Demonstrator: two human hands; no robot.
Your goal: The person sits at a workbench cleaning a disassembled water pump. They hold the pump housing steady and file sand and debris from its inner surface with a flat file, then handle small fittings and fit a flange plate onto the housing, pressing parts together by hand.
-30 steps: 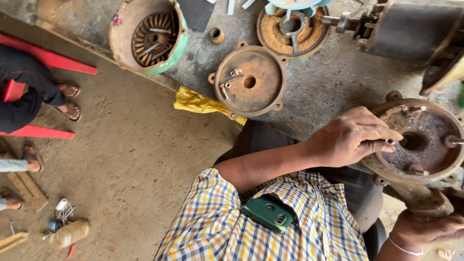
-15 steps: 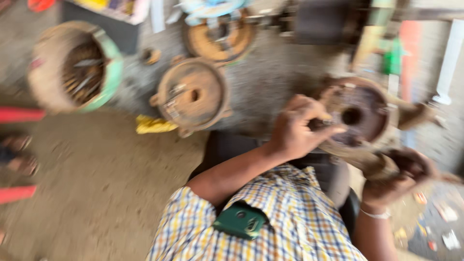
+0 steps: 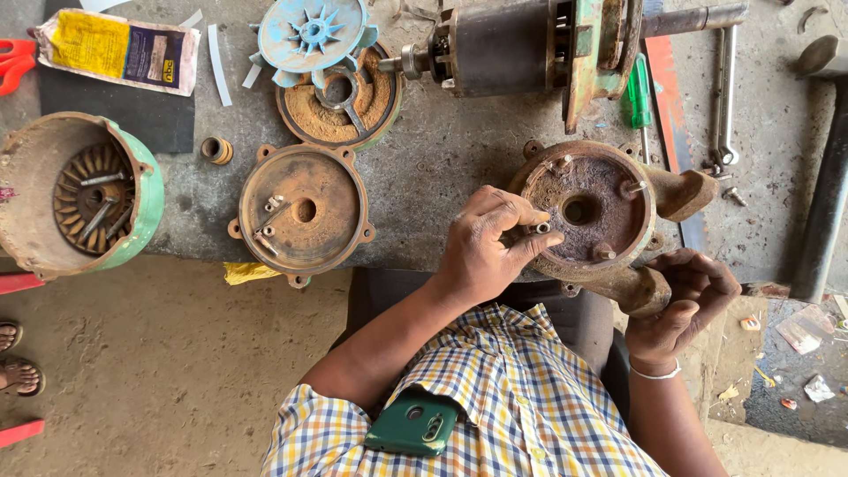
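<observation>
At centre right we see the pump casing (image 3: 587,212) on the bench edge (image 3: 424,177), with the end cover (image 3: 302,212) to its left, the stator housing (image 3: 79,199) farther left, and the motor rotor (image 3: 521,49) behind it.

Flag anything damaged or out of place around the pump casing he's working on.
Rust is heavy: the pump casing under the left hand is pitted brown inside, and the round end cover beside it is corroded too, with loose bolts lying on it. The right hand steadies the casing's outlet, which overhangs the slab edge. Nothing looks cracked.
</observation>
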